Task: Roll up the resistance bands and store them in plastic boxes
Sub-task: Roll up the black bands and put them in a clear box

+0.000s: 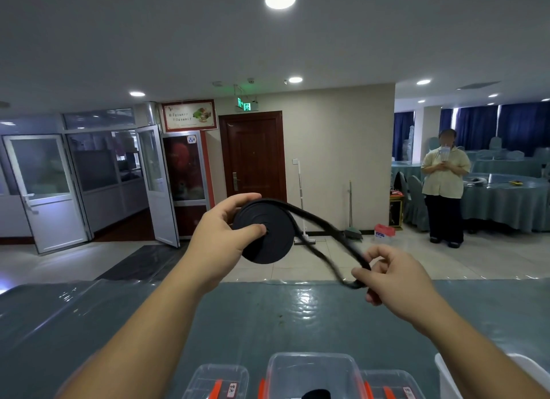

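Observation:
A black resistance band (268, 235) is wound into a flat coil, held up in the air over the table. My left hand (220, 238) grips the coil, thumb pressed on its face and fingers curled over its top edge. The loose end of the band runs down to the right as a loop, where my right hand (393, 276) pinches it. Clear plastic boxes stand at the table's near edge: one open box (312, 372) with something black inside, and lidded ones (220, 381) with orange clips beside it.
The table (268, 315) has a grey-green cloth under shiny plastic film. A white object (443, 375) sits at the near right. Beyond are a tiled floor, doors, a broom, a red box, and a person (445, 187) standing by a round table at the right.

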The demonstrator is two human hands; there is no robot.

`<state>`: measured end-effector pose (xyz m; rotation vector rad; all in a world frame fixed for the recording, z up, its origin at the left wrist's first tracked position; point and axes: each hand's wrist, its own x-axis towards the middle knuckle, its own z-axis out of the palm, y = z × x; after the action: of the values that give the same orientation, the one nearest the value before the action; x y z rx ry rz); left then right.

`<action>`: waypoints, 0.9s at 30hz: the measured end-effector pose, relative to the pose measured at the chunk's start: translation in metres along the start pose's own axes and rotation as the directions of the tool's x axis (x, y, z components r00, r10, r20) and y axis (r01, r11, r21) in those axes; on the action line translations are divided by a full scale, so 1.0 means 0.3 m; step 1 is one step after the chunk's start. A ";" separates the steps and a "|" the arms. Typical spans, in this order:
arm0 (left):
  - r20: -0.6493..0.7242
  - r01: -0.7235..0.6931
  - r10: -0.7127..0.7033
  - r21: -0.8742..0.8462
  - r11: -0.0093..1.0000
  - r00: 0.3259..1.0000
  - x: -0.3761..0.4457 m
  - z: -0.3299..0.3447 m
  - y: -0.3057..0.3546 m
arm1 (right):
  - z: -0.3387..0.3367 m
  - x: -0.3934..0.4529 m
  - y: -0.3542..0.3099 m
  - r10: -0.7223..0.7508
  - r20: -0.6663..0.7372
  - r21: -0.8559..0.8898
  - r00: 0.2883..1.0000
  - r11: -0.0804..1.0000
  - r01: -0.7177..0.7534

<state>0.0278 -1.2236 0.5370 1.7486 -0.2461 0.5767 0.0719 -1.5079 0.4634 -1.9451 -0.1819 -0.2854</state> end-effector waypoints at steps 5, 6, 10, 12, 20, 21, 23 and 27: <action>0.111 -0.061 0.048 0.113 0.992 0.993 -0.017 0.005 0.010 | -0.004 -0.010 -0.032 -0.007 0.045 -0.269 0.999 0.963 0.019; 0.137 -0.071 0.052 0.141 0.988 0.989 -0.021 0.009 0.012 | -0.007 -0.017 -0.053 -0.054 0.068 -0.304 0.996 0.950 0.072; 0.267 -0.124 0.052 0.262 0.957 0.962 -0.039 0.038 0.031 | 0.002 -0.046 -0.192 -0.334 0.078 -0.072 0.939 0.938 0.339; 0.350 -0.170 0.065 0.279 0.945 0.935 -0.053 0.057 0.045 | 0.017 -0.048 -0.256 -0.404 0.126 -0.066 0.906 0.908 0.414; 0.484 -0.178 0.041 0.241 0.954 0.874 -0.091 0.060 0.069 | 0.011 -0.034 -0.297 -0.323 0.328 0.136 0.888 0.946 0.294; 0.494 -0.173 0.037 0.231 0.957 0.869 -0.093 0.059 0.071 | 0.007 -0.034 -0.295 -0.326 0.344 0.137 0.881 0.945 0.296; 0.506 -0.167 0.038 0.212 0.963 0.861 -0.095 0.056 0.076 | 0.006 -0.037 -0.294 -0.328 0.366 0.169 0.871 0.944 0.284; 0.453 -0.135 0.046 0.166 0.977 0.890 -0.100 0.051 0.074 | 0.009 -0.044 -0.281 -0.329 0.300 0.276 0.896 0.929 0.249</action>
<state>-0.0040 -1.2480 0.5383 2.0572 -0.6155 0.2596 0.0376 -1.4733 0.5337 -1.7183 -0.7112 -0.1110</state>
